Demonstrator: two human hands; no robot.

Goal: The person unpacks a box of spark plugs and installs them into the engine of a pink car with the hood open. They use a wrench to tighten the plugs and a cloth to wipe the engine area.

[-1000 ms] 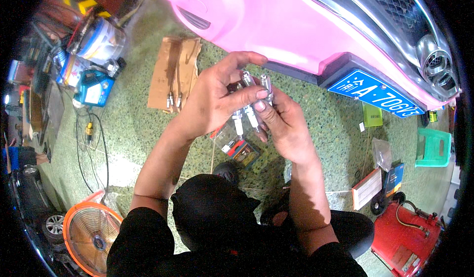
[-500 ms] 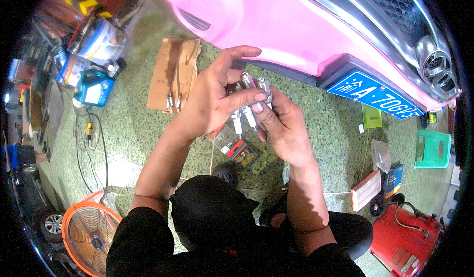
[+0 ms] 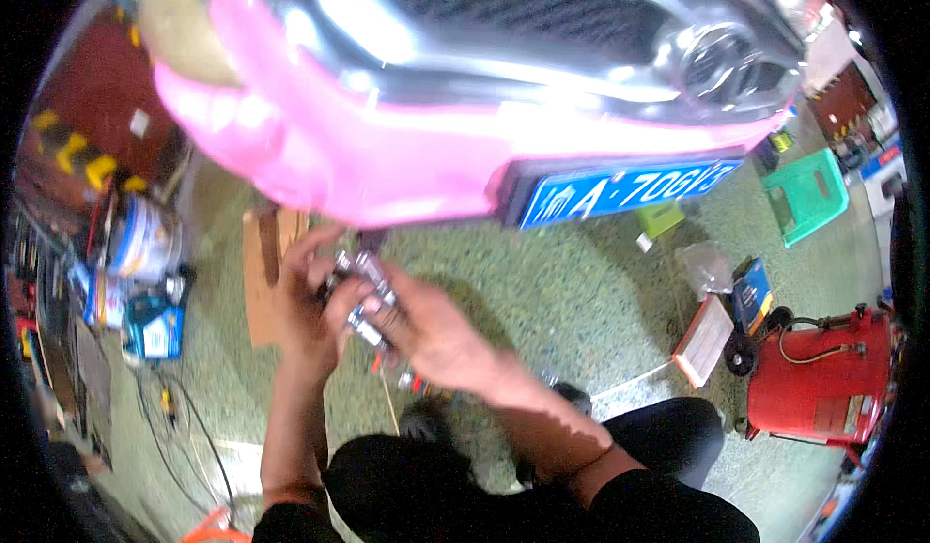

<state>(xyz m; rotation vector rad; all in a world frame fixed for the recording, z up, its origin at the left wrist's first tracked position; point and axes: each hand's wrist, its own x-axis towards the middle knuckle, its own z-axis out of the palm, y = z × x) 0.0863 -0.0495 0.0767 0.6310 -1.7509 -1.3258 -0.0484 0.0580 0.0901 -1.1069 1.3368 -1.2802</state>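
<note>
Spark plugs (image 3: 376, 274) are bunched between the two hands, near the pink bumper (image 3: 378, 170); blur keeps me from counting them. On my remote feed I see the left hand (image 3: 312, 301) curled around them and the right hand (image 3: 441, 330) gripping too. Cardboard (image 3: 260, 286) lies on the floor (image 3: 572, 291).

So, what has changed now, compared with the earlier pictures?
The view has turned, showing more of the pink car. The left hand and right hand appear lower and further left. They still hold spark plugs between them; no release is visible.
</note>
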